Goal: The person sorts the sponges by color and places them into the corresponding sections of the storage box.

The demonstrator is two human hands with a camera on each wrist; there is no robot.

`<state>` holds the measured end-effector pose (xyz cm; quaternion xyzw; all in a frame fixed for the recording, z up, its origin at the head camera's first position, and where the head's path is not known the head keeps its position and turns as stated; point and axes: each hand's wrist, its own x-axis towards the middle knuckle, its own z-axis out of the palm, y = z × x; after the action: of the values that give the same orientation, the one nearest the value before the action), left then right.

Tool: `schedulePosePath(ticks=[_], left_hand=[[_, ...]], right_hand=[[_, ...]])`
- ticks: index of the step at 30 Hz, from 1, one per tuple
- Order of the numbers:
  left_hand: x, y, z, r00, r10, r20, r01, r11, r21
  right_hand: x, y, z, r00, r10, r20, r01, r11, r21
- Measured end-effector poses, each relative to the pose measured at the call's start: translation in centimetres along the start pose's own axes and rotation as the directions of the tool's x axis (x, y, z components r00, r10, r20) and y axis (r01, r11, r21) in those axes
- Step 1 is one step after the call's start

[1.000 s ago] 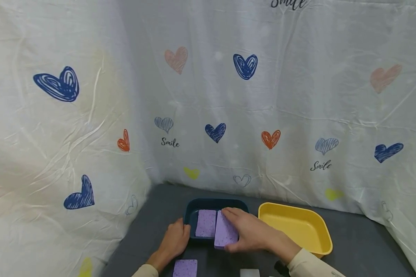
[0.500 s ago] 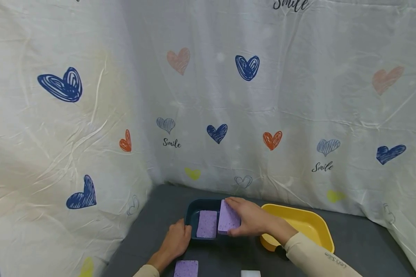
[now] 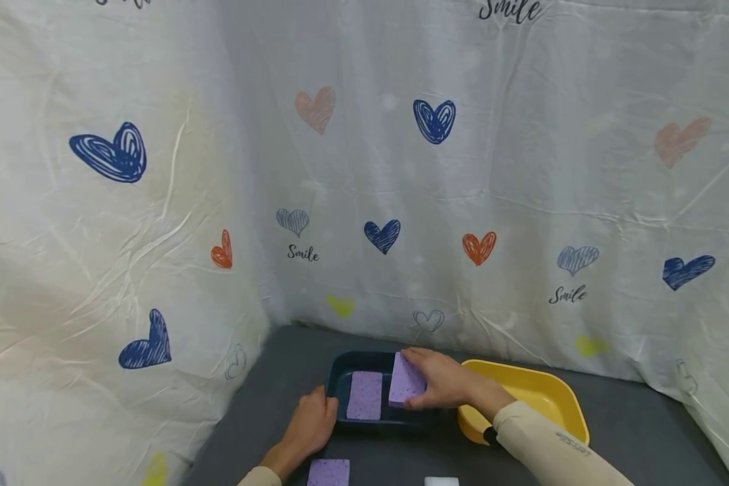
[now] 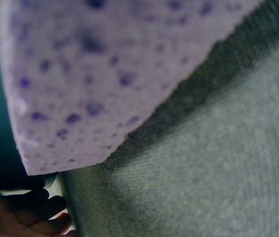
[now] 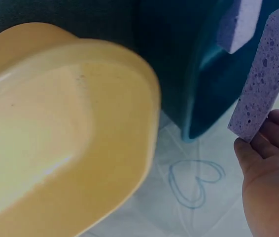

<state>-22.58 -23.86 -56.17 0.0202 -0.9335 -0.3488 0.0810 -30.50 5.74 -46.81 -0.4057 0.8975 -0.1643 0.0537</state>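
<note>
My right hand (image 3: 449,383) pinches a purple speckled sponge (image 3: 407,379) between thumb and fingers, over the right part of a dark teal tray (image 3: 378,360). In the right wrist view the held sponge (image 5: 265,74) is tilted on edge above the tray's open side. A second purple sponge (image 3: 364,396) lies flat in the tray's left part. My left hand (image 3: 308,422) grips the tray's left rim near its front corner. In front of the tray a third sponge (image 3: 329,472) lies on the table; it looms large in the left wrist view (image 4: 95,74).
A yellow tray (image 3: 537,391) stands right of the teal one, partly behind my right forearm. A white block (image 3: 441,481) shows at the bottom edge of the head view. A white curtain (image 3: 522,169) printed with hearts hangs behind and left of the grey table (image 3: 243,412).
My right hand has lifted the sponge from the tray's front edge and carried it back and slightly right over the tray. The left hand has stayed at the rim.
</note>
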Motion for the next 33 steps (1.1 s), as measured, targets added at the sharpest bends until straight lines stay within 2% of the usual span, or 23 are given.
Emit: schedulePosePath(ticks=[7,14,20,27,33], left_hand=[[0.1,-0.2,0.0,1.000,0.004,-0.013,-0.004,1.000,-0.003],[0.1,-0.4,0.3,0.999,-0.031,0.013,0.031,1.000,-0.007],[-0.2,-0.3,0.3,0.998,-0.055,0.032,0.055,0.998,-0.007],[-0.1,-0.1,0.2,0.999,-0.041,0.018,0.041,0.999,-0.008],[0.0,0.0,0.0,0.999,-0.031,0.010,0.031,0.999,-0.009]], right_hand=[[0.8,0.7,1.2,0.999,0.010,0.045,-0.010,1.000,-0.002],[1.7,1.0,2.3,0.997,0.012,0.079,-0.008,0.999,-0.052],[1.9,1.4,3.4,0.993,0.040,0.112,-0.034,0.998,-0.052],[2.2,1.5,4.3,0.992,0.038,0.124,-0.031,0.998,-0.061],[2.6,1.3,4.6,0.989,0.048,0.137,-0.033,0.993,-0.111]])
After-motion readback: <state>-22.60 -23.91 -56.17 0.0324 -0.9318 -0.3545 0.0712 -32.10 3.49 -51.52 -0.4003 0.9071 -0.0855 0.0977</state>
